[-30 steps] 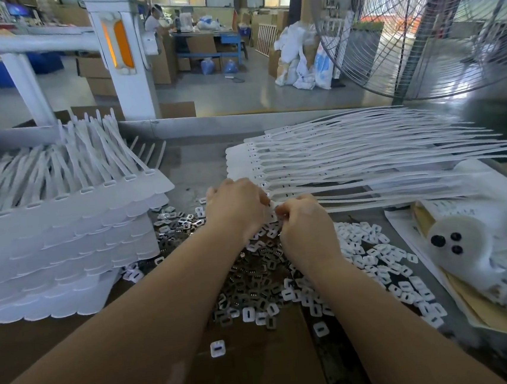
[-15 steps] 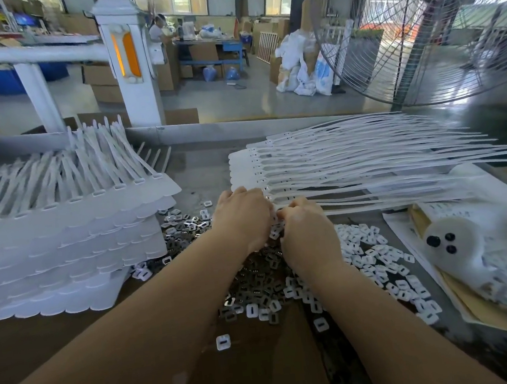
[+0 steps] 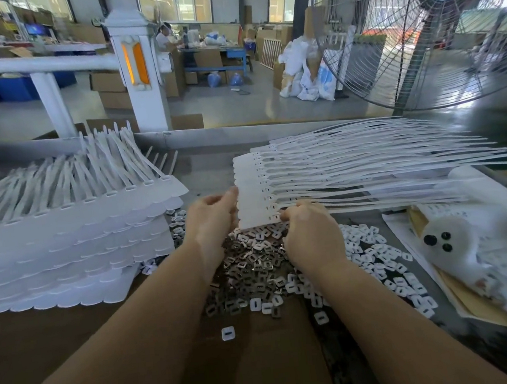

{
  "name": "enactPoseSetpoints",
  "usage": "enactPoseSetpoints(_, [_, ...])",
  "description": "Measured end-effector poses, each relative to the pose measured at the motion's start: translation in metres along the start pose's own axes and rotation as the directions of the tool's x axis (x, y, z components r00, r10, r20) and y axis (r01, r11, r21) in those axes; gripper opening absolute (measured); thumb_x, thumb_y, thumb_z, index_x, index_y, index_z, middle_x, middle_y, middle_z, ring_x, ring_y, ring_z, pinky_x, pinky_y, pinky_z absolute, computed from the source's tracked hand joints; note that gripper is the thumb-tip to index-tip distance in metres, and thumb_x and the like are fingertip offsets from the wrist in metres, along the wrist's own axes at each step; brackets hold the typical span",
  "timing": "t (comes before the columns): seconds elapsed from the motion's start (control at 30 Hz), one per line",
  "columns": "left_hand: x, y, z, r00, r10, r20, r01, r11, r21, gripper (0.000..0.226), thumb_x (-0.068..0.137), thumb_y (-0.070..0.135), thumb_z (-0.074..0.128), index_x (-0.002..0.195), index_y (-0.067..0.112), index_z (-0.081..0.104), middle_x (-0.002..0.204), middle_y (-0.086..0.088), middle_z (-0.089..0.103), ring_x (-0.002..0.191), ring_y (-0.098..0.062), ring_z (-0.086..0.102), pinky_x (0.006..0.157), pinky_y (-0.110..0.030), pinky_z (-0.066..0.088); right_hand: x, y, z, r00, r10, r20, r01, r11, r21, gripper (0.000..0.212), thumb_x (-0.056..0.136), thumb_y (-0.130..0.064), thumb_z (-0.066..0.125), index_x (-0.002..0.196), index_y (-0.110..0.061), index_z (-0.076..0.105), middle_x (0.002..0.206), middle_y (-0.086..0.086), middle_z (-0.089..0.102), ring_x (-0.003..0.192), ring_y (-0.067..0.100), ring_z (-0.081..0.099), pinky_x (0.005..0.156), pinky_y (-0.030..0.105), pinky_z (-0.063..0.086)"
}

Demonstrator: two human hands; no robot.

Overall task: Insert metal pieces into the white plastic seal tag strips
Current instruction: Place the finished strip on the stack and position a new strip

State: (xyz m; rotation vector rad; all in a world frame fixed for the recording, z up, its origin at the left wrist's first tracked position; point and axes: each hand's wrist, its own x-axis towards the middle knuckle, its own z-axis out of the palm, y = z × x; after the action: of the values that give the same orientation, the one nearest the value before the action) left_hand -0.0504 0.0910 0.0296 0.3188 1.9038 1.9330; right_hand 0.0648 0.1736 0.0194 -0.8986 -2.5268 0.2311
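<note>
A joined sheet of white seal tag strips (image 3: 321, 173) lies across the table's middle, tails fanning right. My left hand (image 3: 214, 217) holds the sheet's left edge, thumb against the flat tag ends. My right hand (image 3: 309, 233) has curled fingers at the nearest strip's lock socket (image 3: 275, 217); what it pinches is hidden. Below both hands lies a heap of small metal pieces (image 3: 253, 269). White plastic caps (image 3: 376, 260) spread to its right.
A tall stack of white tag sheets (image 3: 64, 238) fills the left side. A white glove with dark dots (image 3: 455, 240) and papers lie at right. A large fan (image 3: 434, 29) stands behind the table. Brown cardboard (image 3: 262, 361) covers the near table.
The sheet's near-left end now lies in plain view, where before the hands covered it. My left hand has shifted left to its edge. The camera tilted slightly.
</note>
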Motion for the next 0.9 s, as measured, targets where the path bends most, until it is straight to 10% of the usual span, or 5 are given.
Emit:
enactPoseSetpoints(0.33, [-0.007,0.021,-0.021,0.957,-0.29,-0.003,0.234,0.779,-0.581,0.055,0.098,0.048,0.031,0.085,0.002,0.059,0.075,-0.007,0.065,0.063,-0.014,0.055,0.055,-0.024,0.047,-0.005,-0.004,-0.006,1.0,0.027,-0.005,-0.027,0.997,0.07,0.029,0.087,0.0,0.045,0.101,-0.011,0.066,0.102,0.003,0.061,0.101,0.018,0.05,0.086,0.027,0.041])
enactPoseSetpoints(0.9, [-0.018,0.033,-0.027,0.967,-0.192,-0.169,0.025,0.729,-0.684,0.032,0.101,0.027,0.037,0.079,0.007,0.049,0.054,-0.001,0.065,0.041,-0.005,0.06,0.047,-0.018,0.053,-0.01,-0.008,-0.012,0.995,0.07,0.074,-0.085,0.969,0.231,0.028,0.09,-0.004,0.048,0.107,-0.016,0.067,0.109,0.001,0.065,0.105,0.016,0.055,0.092,0.027,0.046])
